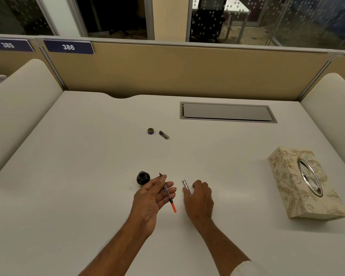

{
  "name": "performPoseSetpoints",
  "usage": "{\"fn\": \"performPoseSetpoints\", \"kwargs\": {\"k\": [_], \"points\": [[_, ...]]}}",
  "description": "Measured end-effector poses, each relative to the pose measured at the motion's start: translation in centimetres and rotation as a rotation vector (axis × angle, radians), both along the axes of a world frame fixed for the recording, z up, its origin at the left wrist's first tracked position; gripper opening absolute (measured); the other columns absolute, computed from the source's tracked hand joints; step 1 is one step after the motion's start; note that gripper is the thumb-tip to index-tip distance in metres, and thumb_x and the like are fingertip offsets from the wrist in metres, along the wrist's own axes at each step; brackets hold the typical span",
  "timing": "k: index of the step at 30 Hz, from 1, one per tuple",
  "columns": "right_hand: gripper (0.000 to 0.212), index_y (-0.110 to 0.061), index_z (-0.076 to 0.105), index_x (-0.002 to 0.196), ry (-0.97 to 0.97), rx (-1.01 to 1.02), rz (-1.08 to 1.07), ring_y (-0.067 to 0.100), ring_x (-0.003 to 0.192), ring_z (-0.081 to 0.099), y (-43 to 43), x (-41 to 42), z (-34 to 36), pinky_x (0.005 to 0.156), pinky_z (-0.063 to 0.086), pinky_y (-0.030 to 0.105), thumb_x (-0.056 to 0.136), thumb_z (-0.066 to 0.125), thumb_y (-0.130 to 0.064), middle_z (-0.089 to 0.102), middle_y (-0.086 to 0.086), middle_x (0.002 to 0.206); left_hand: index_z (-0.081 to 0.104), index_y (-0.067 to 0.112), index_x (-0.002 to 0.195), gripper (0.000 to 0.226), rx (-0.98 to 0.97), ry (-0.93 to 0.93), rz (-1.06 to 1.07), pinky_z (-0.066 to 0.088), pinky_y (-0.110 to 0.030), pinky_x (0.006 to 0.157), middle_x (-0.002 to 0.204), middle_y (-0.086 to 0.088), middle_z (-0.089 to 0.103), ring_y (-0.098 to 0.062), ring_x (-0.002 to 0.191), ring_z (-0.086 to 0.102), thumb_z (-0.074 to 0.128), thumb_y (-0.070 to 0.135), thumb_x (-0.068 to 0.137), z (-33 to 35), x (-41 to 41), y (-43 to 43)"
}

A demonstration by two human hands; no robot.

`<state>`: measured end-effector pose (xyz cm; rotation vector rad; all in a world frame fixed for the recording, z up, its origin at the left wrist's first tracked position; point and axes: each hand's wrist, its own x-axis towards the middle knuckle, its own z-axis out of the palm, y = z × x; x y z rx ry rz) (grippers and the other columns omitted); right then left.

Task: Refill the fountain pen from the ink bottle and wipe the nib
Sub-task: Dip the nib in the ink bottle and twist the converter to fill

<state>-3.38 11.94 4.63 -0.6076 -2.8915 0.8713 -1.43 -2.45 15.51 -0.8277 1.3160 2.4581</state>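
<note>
My left hand [151,198] holds the fountain pen's nib section with its clear converter and orange end [168,194], nib pointing up and away. Just left of the nib stands the open ink bottle [142,177], dark and round. My right hand [198,198] rests palm down on the desk, its fingers on the silver pen barrel [185,186], which lies on the desk. Farther back lie the ink bottle's cap [150,131] and the dark pen cap [164,135], side by side.
A floral tissue box [299,186] with a metal-rimmed opening stands at the right. A grey cable hatch [227,112] is set into the white desk [88,176] at the back. Tan partition panels close the desk's far side.
</note>
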Motion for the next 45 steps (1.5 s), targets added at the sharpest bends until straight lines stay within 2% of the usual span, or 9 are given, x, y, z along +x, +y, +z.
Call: {"fn": "performPoseSetpoints", "kwargs": {"k": [14,18,23,26,29,33,36,41,45], "points": [[0.036,-0.014,0.058,0.11,-0.009,-0.021,0.001,0.023,0.1,0.055,0.0,0.0,0.2,0.072,0.045,0.031,0.09,0.066,-0.043,0.06,0.005,0.106,0.071,0.0,0.116,0.027,0.007,-0.003,0.006,0.065,-0.034,0.068,0.095,-0.019,0.079,-0.03,0.082,0.079,0.069,0.012,0.092,-0.4,0.4,-0.4],[0.041,-0.015,0.059,0.107,0.025,-0.025,-0.012,0.024,0.099,0.057,-0.1,0.1,0.2,0.072,0.05,0.036,0.087,0.067,-0.049,0.061,0.004,0.103,0.071,0.0,0.115,0.025,0.009,-0.007,0.011,0.065,-0.034,0.069,0.095,-0.019,0.079,-0.031,0.082,0.079,0.069,0.012,0.092,-0.6,0.5,-0.5],[0.041,-0.016,0.06,0.109,0.064,-0.036,-0.01,0.022,0.096,0.057,-0.2,0.2,0.7,0.07,0.051,0.034,0.087,0.069,-0.049,0.062,0.003,0.102,0.071,0.0,0.114,0.025,0.033,-0.019,0.028,0.065,-0.035,0.069,0.095,-0.02,0.079,-0.03,0.082,0.079,0.071,0.011,0.091,-0.8,0.6,-0.8],[0.033,-0.019,0.06,0.103,0.111,-0.121,-0.038,0.019,0.087,0.059,-0.5,0.5,2.0,0.066,0.051,0.033,0.088,0.069,-0.048,0.061,-0.002,0.094,0.071,0.0,0.115,0.026,0.051,-0.038,0.044,0.065,-0.035,0.069,0.096,-0.02,0.079,-0.031,0.082,0.079,0.072,0.011,0.091,-1.1,0.4,-1.1],[0.02,-0.024,0.061,0.085,0.148,-0.36,-0.038,0.011,0.073,0.06,-1.3,1.7,4.1,0.064,0.05,0.028,0.091,0.068,-0.042,0.063,-0.008,0.081,0.07,0.0,0.115,0.027,0.075,-0.063,0.076,0.066,-0.035,0.07,0.097,-0.02,0.079,-0.03,0.083,0.079,0.072,0.011,0.091,-1.5,0.2,-1.5],[0.031,-0.022,0.066,0.071,0.044,-0.582,0.077,0.004,0.061,0.06,-2.9,4.0,7.0,0.062,0.049,0.021,0.093,0.065,-0.044,0.067,-0.004,0.065,0.069,-0.001,0.118,0.029,0.121,-0.091,0.125,0.065,-0.036,0.073,0.102,-0.02,0.078,-0.029,0.088,0.079,0.072,0.011,0.092,-2.3,-0.4,-2.1],[0.039,-0.021,0.067,0.069,-0.046,-0.622,0.131,0.008,0.061,0.062,-4.0,4.8,8.1,0.064,0.052,0.025,0.092,0.062,-0.052,0.07,-0.001,0.066,0.067,-0.001,0.121,0.03,0.161,-0.113,0.144,0.065,-0.033,0.069,0.102,-0.019,0.078,-0.026,0.086,0.079,0.07,0.011,0.093,-2.7,-0.8,-2.3],[0.031,-0.02,0.069,0.071,-0.067,-0.609,0.156,0.009,0.063,0.065,-5.1,4.5,9.0,0.065,0.053,0.025,0.094,0.064,-0.04,0.07,-0.003,0.066,0.066,-0.003,0.123,0.034,0.236,-0.134,0.183,0.063,-0.031,0.067,0.098,-0.015,0.078,-0.023,0.08,0.079,0.071,0.012,0.093,-3.1,-1.4,-2.5],[0.029,-0.021,0.067,0.07,-0.041,-0.538,0.113,0.014,0.065,0.065,-5.9,3.9,9.3,0.066,0.055,0.031,0.093,0.065,-0.039,0.07,-0.002,0.066,0.064,-0.005,0.124,0.037,0.298,-0.142,0.229,0.063,-0.029,0.061,0.101,-0.017,0.077,-0.022,0.078,0.079,0.071,0.012,0.092,-3.6,-1.9,-3.0]]}}
